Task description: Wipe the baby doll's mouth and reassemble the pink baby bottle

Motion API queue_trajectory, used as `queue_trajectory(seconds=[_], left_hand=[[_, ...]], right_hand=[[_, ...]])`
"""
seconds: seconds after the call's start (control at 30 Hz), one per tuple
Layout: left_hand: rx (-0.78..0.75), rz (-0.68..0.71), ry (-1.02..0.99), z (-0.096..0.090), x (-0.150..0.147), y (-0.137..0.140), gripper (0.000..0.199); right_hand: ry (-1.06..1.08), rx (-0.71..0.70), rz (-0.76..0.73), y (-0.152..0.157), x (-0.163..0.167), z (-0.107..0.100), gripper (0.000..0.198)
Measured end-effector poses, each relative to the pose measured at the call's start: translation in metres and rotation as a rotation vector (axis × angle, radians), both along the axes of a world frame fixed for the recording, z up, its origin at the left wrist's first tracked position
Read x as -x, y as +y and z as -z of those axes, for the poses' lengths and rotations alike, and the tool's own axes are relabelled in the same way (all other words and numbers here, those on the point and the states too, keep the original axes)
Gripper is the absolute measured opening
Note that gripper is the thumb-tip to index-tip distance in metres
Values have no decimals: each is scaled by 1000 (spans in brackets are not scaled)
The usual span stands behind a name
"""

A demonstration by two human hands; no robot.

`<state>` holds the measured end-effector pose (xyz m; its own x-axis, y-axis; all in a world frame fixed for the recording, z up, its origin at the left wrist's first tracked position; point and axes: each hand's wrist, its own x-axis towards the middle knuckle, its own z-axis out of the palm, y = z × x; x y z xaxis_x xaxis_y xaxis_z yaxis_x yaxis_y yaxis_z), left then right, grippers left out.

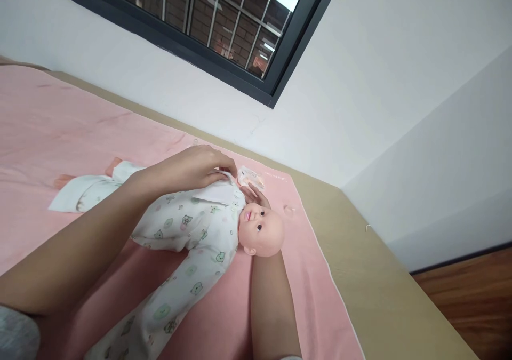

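Observation:
A baby doll (262, 232) lies face up, its bald head toward the right and its bare feet toward the left. It wears a white baby outfit (208, 237) printed with green and brown animals. One long sleeve stretches down toward the bottom edge. My left hand (200, 165) reaches across the doll's chest, fingers closed on the outfit's fabric near the collar. Under the doll's head and neck passes my right forearm. My right hand (260, 197) shows only partly beyond the head, its fingers curled at the doll's far shoulder; the palm is hidden.
A pink mat (312, 280) covers much of the wooden tabletop (352, 253). Beside my hands lies a small clear plastic packet (251, 177). A white wall (320, 109) with a dark-framed barred window (256, 82) rises behind the table.

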<state>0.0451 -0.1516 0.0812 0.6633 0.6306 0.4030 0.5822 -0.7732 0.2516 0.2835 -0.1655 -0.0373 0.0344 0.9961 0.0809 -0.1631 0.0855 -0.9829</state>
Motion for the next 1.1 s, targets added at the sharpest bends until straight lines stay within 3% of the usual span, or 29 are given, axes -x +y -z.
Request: queue_trajectory(seconds=[0.2, 0.37, 0.57, 0.87, 1.1], left_hand=[[27, -11, 18, 3, 2, -1, 34], [32, -15, 41, 5, 2, 1, 32], [41, 0, 65, 5, 2, 1, 29], [-15, -21, 76, 6, 2, 0, 16], [0, 30, 6, 4, 2, 0, 18]], right_hand=[[122, 16, -2, 4, -18, 13, 58], [186, 124, 28, 19, -32, 29, 52], [138, 116, 18, 26, -43, 39, 53], [220, 263, 60, 31, -51, 32, 41], [134, 153, 71, 45, -84, 14, 44]])
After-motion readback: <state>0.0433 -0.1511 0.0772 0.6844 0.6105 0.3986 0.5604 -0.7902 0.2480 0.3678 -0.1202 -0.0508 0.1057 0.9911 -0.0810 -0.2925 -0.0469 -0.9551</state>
